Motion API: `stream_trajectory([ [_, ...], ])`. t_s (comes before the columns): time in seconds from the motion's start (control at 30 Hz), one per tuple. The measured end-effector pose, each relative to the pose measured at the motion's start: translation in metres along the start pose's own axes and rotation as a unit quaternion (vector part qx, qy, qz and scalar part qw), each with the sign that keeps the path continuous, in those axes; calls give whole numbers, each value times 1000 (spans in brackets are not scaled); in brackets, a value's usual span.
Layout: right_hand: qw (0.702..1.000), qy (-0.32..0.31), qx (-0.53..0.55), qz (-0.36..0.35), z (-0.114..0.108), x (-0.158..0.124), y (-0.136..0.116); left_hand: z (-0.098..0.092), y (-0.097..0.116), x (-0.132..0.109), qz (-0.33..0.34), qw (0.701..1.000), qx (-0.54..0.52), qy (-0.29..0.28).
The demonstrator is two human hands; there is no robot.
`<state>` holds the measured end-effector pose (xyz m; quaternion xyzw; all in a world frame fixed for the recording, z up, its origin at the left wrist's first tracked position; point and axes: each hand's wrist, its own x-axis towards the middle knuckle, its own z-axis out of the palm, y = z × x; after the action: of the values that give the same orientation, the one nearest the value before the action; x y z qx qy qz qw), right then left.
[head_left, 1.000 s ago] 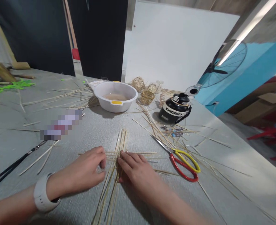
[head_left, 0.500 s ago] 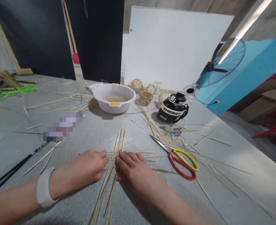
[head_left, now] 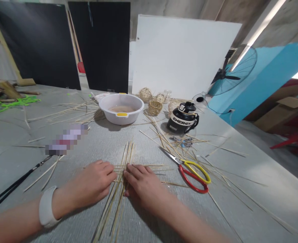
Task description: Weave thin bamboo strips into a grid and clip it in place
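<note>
A bundle of thin bamboo strips (head_left: 127,153) lies lengthwise on the grey table (head_left: 139,141), crossed by a few strips running sideways. My left hand (head_left: 93,184), with a white band on the wrist, rests on the crossing from the left with its fingers curled down onto the strips. From the right, my right hand (head_left: 141,184) lies flat with its fingers stretched out and pressing the same crossing. The fingertips of both hands nearly meet over the strips.
Red and yellow scissors (head_left: 189,170) lie just right of my right hand. Further back stand a white basin (head_left: 121,108) with liquid, a black bottle (head_left: 183,118), small woven balls (head_left: 150,99) and loose strips. A black cord (head_left: 15,185) lies at left. A fan (head_left: 237,72) stands at right.
My left hand has slid a little to the right, closer to my right hand. The camera has tipped slightly, and both hands stay on the crossing of strips.
</note>
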<state>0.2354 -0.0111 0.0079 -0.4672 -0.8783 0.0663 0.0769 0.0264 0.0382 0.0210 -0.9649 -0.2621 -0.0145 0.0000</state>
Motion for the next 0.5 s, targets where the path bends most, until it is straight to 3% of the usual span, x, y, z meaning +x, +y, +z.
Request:
stream_trajectory([
  [0.1, 1000, 4, -1, -3, 2, -1, 1, -3, -1, -2, -62, 994, -87, -3],
  [0.23, 1000, 6, -5, -1, 6, -1, 3, -7, -6, 1, -126, 965, -220, -65],
  [0.4, 1000, -5, 1, 12, 0, -2, -2, -1, -19, 7, -139, 914, -353, -143],
  [0.5, 1000, -14, 1, 18, -8, -4, -14, 6, -24, 6, -127, 903, -383, -149],
])
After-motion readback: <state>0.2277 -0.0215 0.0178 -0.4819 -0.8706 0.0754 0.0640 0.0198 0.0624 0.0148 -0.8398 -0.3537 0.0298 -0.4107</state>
